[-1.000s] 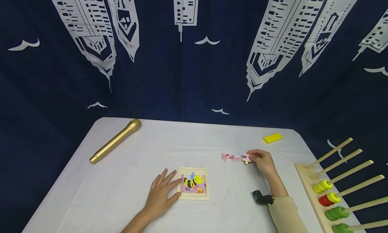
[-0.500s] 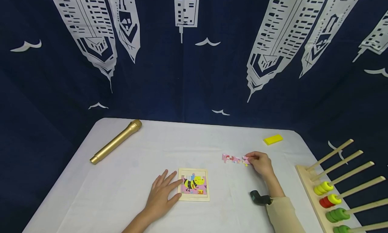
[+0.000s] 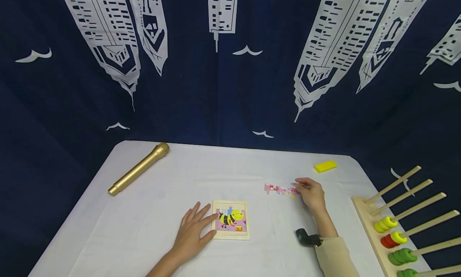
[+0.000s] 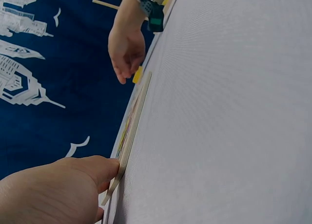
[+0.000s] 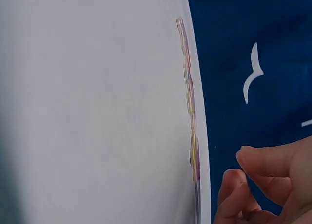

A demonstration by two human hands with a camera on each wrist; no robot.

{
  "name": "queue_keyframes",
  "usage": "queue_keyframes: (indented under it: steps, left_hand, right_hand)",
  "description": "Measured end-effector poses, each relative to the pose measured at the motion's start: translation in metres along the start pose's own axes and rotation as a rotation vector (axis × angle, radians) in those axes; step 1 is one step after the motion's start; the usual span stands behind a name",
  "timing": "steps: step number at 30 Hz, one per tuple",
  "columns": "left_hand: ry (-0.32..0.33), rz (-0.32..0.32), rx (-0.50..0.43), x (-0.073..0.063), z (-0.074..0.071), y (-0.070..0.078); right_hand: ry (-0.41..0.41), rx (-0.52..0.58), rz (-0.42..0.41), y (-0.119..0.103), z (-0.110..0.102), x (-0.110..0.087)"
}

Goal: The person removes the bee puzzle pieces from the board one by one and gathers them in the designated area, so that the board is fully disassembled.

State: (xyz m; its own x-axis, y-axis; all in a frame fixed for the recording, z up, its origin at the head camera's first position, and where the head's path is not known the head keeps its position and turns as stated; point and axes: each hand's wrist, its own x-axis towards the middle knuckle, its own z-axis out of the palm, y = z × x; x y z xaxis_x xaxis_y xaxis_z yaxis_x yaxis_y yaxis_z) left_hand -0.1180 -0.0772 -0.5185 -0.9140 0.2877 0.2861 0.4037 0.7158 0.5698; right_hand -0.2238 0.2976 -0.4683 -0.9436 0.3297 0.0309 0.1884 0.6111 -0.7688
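Observation:
A small bee jigsaw puzzle in a pale wooden frame (image 3: 231,237) lies flat on the white table. My left hand (image 3: 192,233) rests at the frame's left side with fingers spread, thumb and index finger touching its edge; the left wrist view shows the thumb against the wood (image 4: 127,151). To the right and farther back, a few pink puzzle pieces (image 3: 280,189) lie joined in a short row. My right hand (image 3: 311,193) hovers at the row's right end. In the right wrist view, thumb and index finger (image 5: 265,160) stand apart with nothing between them, beside the row.
A gold microphone (image 3: 138,169) lies at the back left. Toward the back right is a yellow block (image 3: 325,166). Along the right edge stands a wooden peg rack (image 3: 374,229) with coloured rings. A dark blue printed curtain (image 3: 230,89) hangs behind the table.
My right hand has set a puzzle piece against the right end of the row and let it go, then drawn slightly back. The left hand stays at the frame.

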Motion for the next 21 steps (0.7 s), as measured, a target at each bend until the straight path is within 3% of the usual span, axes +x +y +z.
queue_keyframes:
  steps: [6, 13, 21]
  left_hand:
    - [-0.001, 0.006, -0.001, 0.000, 0.000, 0.000]
    - [0.009, 0.015, -0.005, 0.001, -0.001, 0.001]
    - [0.026, 0.016, 0.011, 0.000, 0.000, 0.002]
  right_hand:
    - [-0.033, 0.106, 0.000, -0.016, 0.011, -0.013]
    - [-0.095, 0.218, -0.060, -0.040, 0.038, -0.035]
    - [-0.167, 0.242, -0.153, -0.068, 0.070, -0.065]
